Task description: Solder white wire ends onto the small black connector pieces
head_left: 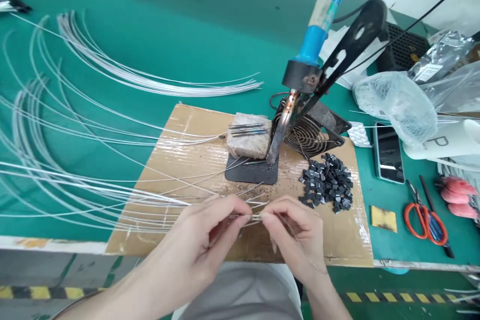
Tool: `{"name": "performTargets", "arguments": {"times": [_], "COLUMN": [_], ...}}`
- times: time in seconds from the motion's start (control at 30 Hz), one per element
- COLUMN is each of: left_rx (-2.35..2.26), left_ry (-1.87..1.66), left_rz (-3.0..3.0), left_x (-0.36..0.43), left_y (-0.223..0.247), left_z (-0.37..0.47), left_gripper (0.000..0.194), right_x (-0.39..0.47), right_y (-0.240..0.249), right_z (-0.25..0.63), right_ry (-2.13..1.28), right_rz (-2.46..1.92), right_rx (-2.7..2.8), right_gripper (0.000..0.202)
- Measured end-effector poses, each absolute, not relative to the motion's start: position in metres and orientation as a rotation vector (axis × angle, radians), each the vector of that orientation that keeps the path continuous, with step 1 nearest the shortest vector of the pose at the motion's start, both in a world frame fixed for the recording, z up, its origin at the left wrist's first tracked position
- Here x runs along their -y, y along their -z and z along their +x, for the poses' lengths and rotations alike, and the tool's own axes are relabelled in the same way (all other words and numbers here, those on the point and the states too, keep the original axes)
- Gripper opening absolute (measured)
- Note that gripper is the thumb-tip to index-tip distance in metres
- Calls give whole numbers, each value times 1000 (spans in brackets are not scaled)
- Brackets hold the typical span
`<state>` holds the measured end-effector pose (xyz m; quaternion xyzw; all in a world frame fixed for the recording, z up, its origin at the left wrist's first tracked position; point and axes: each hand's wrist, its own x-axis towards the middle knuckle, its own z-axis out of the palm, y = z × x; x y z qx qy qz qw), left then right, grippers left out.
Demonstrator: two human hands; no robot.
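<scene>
My left hand (pixel 210 237) pinches thin white wires (pixel 165 197) near their ends, thumb against forefinger. Just to its right, my right hand (pixel 296 235) is closed in a pinch at the tips of the same wires, and a fine thread-like strand crosses its palm side. The fingertips of both hands nearly meet over the cardboard sheet (pixel 150 240). Beyond them, several dark-tipped wires (pixel 247 130) lie on a whitish block (pixel 247 147). A blue-handled soldering iron (pixel 326 5) points down in a black holder, its tip beside the block.
A pile of small black connector pieces (pixel 328 185) lies right of my hands, near a round fan (pixel 303 135). Farther right are a phone (pixel 389 152), a yellow sponge (pixel 384 218) and orange-handled scissors (pixel 418 220). A bundle of white wires (pixel 168 89) lies at the back left.
</scene>
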<state>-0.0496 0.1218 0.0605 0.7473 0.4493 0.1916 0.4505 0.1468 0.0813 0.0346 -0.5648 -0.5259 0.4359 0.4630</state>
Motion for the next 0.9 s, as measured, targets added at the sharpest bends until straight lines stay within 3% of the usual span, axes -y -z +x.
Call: {"name": "performTargets", "arguments": {"times": [0.17, 0.27, 0.63, 0.9], "left_rx": [-1131, -1116, -1119, -1105], "left_ry": [-436, -452, -635, -643], "left_rz": [1728, 1683, 1514, 1497], "left_x": [-124, -127, -130, -132], "left_y": [-56, -57, -62, -63], "left_z": [-54, -52, -44, -43], "left_gripper": [29, 28, 17, 21], "right_x": [-96, -108, -117, -111], "right_y": [-33, -31, -31, -34], "right_z": [196, 224, 228, 225], "right_ry": [-395, -169, -51, -18], "right_rz": [-1663, -1661, -1603, -1673], "right_rx": [1584, 1964, 1989, 1823], "right_gripper": [8, 12, 7, 7]}}
